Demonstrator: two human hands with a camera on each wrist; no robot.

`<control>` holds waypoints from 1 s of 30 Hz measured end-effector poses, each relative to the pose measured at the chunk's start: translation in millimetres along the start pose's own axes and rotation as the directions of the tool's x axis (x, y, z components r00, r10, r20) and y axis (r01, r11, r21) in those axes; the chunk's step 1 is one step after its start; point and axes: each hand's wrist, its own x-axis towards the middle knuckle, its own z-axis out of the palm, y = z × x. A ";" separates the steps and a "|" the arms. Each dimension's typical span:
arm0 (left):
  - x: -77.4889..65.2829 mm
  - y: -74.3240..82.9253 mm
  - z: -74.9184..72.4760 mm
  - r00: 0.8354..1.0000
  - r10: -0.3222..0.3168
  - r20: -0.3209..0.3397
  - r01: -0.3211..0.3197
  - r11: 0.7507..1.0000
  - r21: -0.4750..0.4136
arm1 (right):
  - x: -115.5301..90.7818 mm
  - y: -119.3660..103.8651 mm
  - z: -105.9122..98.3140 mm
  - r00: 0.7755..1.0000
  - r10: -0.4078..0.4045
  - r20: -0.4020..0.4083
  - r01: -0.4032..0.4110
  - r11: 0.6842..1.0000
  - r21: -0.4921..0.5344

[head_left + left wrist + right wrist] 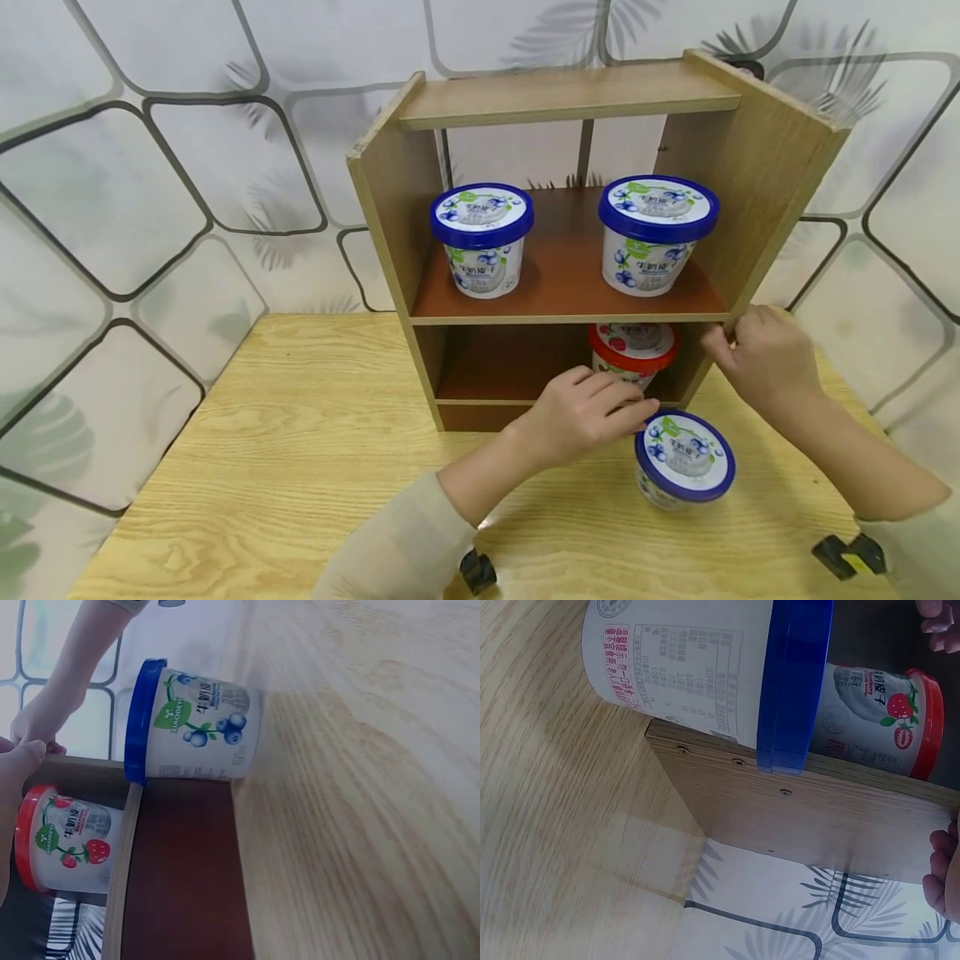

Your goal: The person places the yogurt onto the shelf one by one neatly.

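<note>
My left hand [581, 414] reaches across the front of a wooden shelf [570, 319], fingers mostly straight. Behind it, a red-lidded strawberry tub [633, 346] stands in the lower compartment, its lower part hidden by the hand in the head view. My right hand [772, 354] grips the front edge of the shelf's right side panel, fingers curled on the outer face. On the table before the shelf's right front corner stands a blue-lidded blueberry tub [686, 458], just below the left fingertips in the head view; neither hand holds it.
Two more blue-lidded tubs stand on the upper level: a left tub [483, 242] and a right tub [658, 237]. The wood-grain table [300, 433] stretches out to the left. A patterned wall covering [225, 167] is close behind the shelf.
</note>
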 end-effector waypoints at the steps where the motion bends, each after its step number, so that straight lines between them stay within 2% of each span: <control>1: -2.7 1.7 3.4 1.000 0.000 0.004 0.000 1.000 -0.008 | 0.0 -0.2 -0.2 1.000 0.000 0.000 0.000 1.000 -0.001; 4: -9.0 6.6 11.7 1.000 0.013 0.008 -0.013 1.000 -0.017 | -0.3 -0.5 -0.8 1.000 0.003 -0.001 -0.003 1.000 -0.002; 9: -12.3 13.0 14.8 0.999 0.043 0.030 -0.041 0.997 -0.065 | 0.8 -0.6 -1.0 1.000 0.002 0.005 -0.002 1.000 0.005; 14: -13.8 16.1 14.6 0.992 0.106 0.061 -0.100 0.990 -0.098 | 0.2 -0.5 -0.7 1.000 -0.007 0.002 0.007 1.000 0.000; 21: -8.0 18.2 6.4 0.977 0.187 0.102 -0.174 0.977 -0.127 | 0.1 0.2 -0.8 1.000 -0.008 0.008 0.008 1.000 0.005; 25: -14.0 25.5 14.6 0.961 0.250 0.121 -0.235 0.964 -0.124 | 0.7 -0.6 -1.4 1.000 -0.014 0.014 0.014 1.000 0.006; 30: -21.0 35.0 22.4 0.950 0.276 0.147 -0.258 0.957 -0.134 | 0.7 -0.4 -1.2 1.000 -0.016 0.008 0.016 1.000 0.006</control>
